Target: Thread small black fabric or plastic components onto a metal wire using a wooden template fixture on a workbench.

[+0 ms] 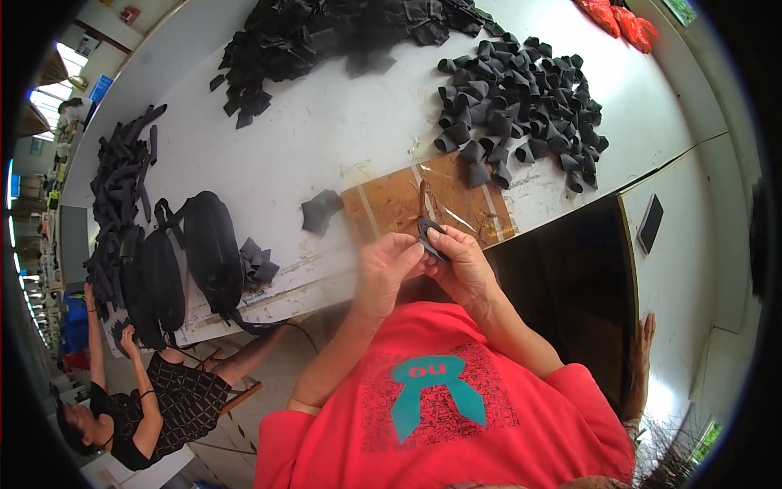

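In front of my chest, a small folded black fabric piece (433, 239) is held between both hands. My left hand (389, 273) pinches its left side, while the fingers of my right hand (463, 259) close on it with the thumb on top. Just beyond my hands lies a brown board (379, 205) with pale tape strips and dark smears. A thin brown stick-like tool (423, 198) rests on it, its lower end partly hidden near my fingers. Left of the board sits a single flat black fabric piece (322, 212).
Folded black loops (521, 114) are heaped at right, flat black pieces (342, 37) at the far side, black strips (114, 187) at left. Black bags (213, 253) lie near a seated co-worker (122, 416). A phone (649, 223) and another person's hand (647, 338) are at right; red plastic bags (619, 23) far right.
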`<state>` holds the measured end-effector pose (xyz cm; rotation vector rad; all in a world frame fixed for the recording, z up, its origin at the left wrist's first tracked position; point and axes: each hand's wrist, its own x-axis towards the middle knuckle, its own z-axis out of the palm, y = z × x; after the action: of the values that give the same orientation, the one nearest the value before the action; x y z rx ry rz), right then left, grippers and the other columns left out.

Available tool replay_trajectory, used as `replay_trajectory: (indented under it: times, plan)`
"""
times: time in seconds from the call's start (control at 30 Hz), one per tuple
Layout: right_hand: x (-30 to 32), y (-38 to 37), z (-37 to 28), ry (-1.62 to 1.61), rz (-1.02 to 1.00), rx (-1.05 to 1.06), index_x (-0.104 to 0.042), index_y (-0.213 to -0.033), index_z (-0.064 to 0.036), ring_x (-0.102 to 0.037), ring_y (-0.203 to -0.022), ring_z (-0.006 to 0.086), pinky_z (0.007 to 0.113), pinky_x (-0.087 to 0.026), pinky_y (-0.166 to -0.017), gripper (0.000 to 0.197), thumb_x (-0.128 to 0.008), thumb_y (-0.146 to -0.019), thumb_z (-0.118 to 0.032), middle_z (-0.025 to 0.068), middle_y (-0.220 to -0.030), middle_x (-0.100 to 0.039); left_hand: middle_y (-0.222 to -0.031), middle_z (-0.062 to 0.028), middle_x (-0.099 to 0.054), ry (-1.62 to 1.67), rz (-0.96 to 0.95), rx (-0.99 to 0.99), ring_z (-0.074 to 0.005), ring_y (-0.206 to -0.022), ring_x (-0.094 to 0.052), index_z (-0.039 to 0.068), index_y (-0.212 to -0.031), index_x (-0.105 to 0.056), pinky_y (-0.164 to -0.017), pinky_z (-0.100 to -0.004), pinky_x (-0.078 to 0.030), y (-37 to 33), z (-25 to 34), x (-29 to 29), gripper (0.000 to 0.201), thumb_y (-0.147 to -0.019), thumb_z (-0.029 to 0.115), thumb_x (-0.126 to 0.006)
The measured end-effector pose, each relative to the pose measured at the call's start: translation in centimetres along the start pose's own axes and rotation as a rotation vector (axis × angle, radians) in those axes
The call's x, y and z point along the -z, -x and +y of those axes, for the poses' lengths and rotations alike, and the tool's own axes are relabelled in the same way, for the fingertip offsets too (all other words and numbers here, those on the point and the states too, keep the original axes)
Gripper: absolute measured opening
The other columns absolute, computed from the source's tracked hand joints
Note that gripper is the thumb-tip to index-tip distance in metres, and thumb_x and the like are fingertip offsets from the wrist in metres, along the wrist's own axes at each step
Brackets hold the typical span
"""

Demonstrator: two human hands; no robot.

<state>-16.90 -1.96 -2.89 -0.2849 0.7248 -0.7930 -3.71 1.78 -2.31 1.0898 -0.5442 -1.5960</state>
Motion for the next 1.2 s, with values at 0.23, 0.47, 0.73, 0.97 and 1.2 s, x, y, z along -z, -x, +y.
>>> replay_trajectory:
  times: [0.23,0.47,0.73,0.97,1.2]
  plan:
    - [-0.2,-0.1,0.4,0.013,-0.006,-0.054,-0.052,-0.093,0.0003,-0.054,-0.060,0.0129,0.024,-0.042,-0.055,0.017,-0.056,-0.083,-0.012,0.0070,-0.073,-0.058,-0.075,-0.0042,-0.060,-0.027,0.090,-0.107,-0.0073,-0.063,-0.055,0.000,-0.085,-0.057,-0.061,-0.0225,-0.049,0.3,0.1,-0.2,0.005,-0.082,0.005,-0.056]
    - [-1.5,1.0,-0.6,1.207,-0.033,0.760,-0.060,-0.080,-0.0015,-0.055,-0.061,0.0170,0.027,-0.044,-0.054,0.011,-0.065,-0.070,-0.004,0.0067,-0.072,-0.054,-0.072,-0.0001,-0.057,-0.436,0.077,-0.216,-0.0042,-0.062,-0.053,0.001,-0.082,-0.056,-0.058,-0.0173,-0.044,0.1,1.1,0.8,0.004,-0.083,0.005,-0.056]
    - [-1.5,1.1,-1.1,0.793,-0.020,0.372,-0.062,-0.073,0.0006,-0.049,-0.056,0.0042,0.019,-0.039,-0.050,0.007,-0.060,-0.076,-0.005,-0.0004,-0.063,-0.057,-0.066,-0.0026,-0.056,-0.563,0.014,-0.181,-0.0065,-0.056,-0.053,0.000,-0.081,-0.051,-0.050,-0.0197,-0.044,0.5,2.2,0.4,0.007,-0.084,0.006,-0.053]
    - [-0.1,1.0,-0.1,0.917,-0.019,0.616,-0.061,-0.072,0.0022,-0.053,-0.057,0.0083,0.022,-0.042,-0.051,0.006,-0.060,-0.072,-0.003,0.0037,-0.062,-0.057,-0.065,-0.0076,-0.059,-0.854,-0.020,-0.207,-0.0108,-0.060,-0.056,-0.001,-0.078,-0.054,-0.054,-0.0267,-0.045,0.2,1.3,1.7,0.009,-0.077,0.007,-0.058]
    - [-1.0,0.1,1.2,1.375,0.120,1.027,-0.058,-0.075,-0.0046,-0.057,-0.061,0.0287,0.036,-0.046,-0.051,0.008,-0.061,-0.070,-0.009,0.0112,-0.069,-0.056,-0.074,-0.0050,-0.059,-0.450,0.203,-0.271,-0.0092,-0.068,-0.056,-0.003,-0.084,-0.057,-0.060,-0.0228,-0.046,-0.6,-0.9,1.2,0.007,-0.080,0.003,-0.056]
